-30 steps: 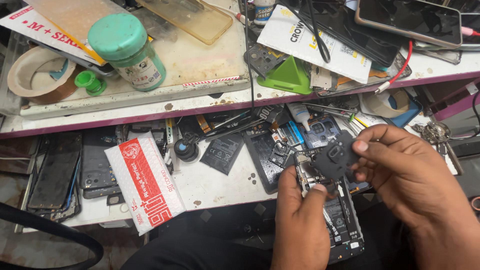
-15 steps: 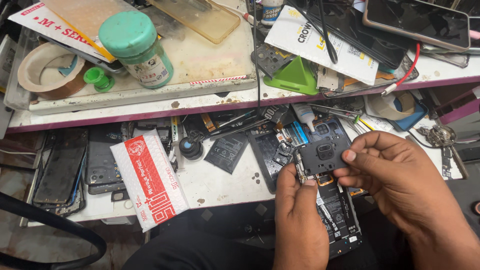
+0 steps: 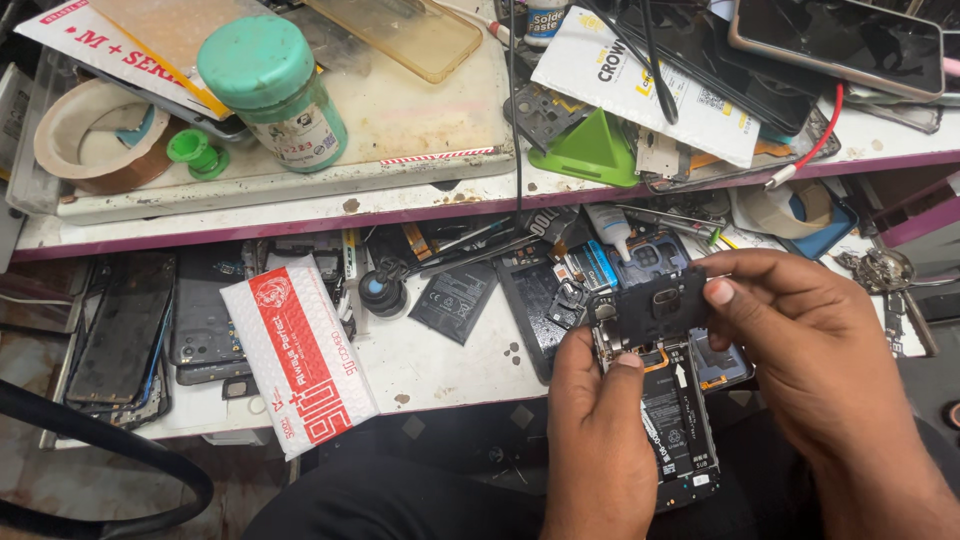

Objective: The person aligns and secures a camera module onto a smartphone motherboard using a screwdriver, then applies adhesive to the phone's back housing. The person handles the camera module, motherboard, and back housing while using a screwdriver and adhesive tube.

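My left hand (image 3: 597,440) grips an opened phone (image 3: 672,420), back cover off, with its black battery showing, held over my lap at the bench's front edge. My right hand (image 3: 800,340) pinches a small black plastic cover plate (image 3: 660,303) by its right end, right over the phone's upper part. My left thumb rests by the plate's lower left corner. Whether the plate touches the phone frame I cannot tell.
A red and white padded pouch (image 3: 298,355) lies on the lower shelf (image 3: 440,365), with phone screens (image 3: 120,335), a loose battery (image 3: 452,300) and parts. The upper shelf holds a green-capped jar (image 3: 275,90), tape roll (image 3: 85,135), green wedge (image 3: 597,150) and phones (image 3: 850,40).
My right hand has lifted and turned the black plate, bringing it flatter over the phone's top. The view shifted slightly; my left hand keeps its hold on the phone.
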The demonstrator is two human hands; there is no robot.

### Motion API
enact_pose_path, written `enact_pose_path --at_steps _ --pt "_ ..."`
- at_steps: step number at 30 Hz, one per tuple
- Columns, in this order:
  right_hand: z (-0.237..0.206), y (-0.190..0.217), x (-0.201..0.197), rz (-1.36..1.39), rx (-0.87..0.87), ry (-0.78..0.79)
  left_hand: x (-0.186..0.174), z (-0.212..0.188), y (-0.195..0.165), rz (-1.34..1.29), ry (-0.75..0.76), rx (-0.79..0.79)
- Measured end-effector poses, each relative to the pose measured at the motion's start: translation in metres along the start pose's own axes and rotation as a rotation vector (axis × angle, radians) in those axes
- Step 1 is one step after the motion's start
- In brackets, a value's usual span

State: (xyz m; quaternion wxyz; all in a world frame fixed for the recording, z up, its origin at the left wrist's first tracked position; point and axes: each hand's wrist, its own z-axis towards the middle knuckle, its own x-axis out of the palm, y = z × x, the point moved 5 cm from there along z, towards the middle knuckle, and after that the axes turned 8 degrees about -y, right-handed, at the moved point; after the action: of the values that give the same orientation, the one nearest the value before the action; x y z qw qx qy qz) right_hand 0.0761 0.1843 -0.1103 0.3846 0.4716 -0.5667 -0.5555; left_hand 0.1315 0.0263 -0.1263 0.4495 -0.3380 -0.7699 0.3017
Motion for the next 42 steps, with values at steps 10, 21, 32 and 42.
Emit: enact_pose_path --at_steps 10,21,32,42 --pt "0.019 -0.024 0.007 0.0 -0.006 0.04 -0.001 0.021 0.012 0.011 0.015 -0.025" --pt "0.027 -0.011 -0.01 0.048 0.124 0.086 0.018 0.016 0.004 0.009 -0.08 -0.074" --pt "0.028 0.01 -0.011 -0.205 0.008 0.057 0.027 0.015 -0.001 0.019 -0.045 -0.019" --pt "0.033 0.01 -0.035 -0.161 -0.001 0.078 0.05 0.005 0.013 0.037 -0.033 -0.006"
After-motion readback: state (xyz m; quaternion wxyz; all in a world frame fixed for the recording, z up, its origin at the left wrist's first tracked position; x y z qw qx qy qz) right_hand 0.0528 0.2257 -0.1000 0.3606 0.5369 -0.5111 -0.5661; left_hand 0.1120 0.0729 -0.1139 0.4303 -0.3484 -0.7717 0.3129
